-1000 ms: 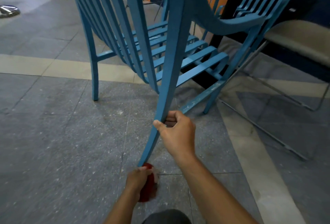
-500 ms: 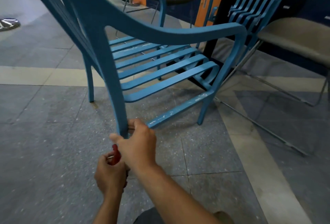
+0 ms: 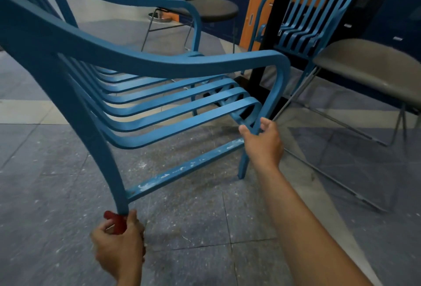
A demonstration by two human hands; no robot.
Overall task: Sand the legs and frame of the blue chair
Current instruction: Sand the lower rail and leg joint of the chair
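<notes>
The blue slatted chair point(image 3: 145, 67) fills the head view, tilted, its near rear leg point(image 3: 95, 140) running down to the bottom left. My left hand point(image 3: 118, 242) grips a red piece of sandpaper point(image 3: 116, 222) wrapped round the foot of that leg. My right hand point(image 3: 262, 140) holds the chair's front leg just below the seat slats, thumb on the left side and fingers round the right. The lower side rail point(image 3: 182, 169) between the two legs shows scuffed pale patches.
A second blue chair point(image 3: 312, 19) stands at the back right beside a black table leg point(image 3: 268, 41). Grey padded metal-frame chairs sit at the right point(image 3: 369, 69) and at the back point(image 3: 205, 5). The tiled floor point(image 3: 205, 228) is speckled with dust.
My right hand let go of the rear leg and moved right to the front leg. The chair swung, and my left hand stayed at the rear leg's foot with the sandpaper.
</notes>
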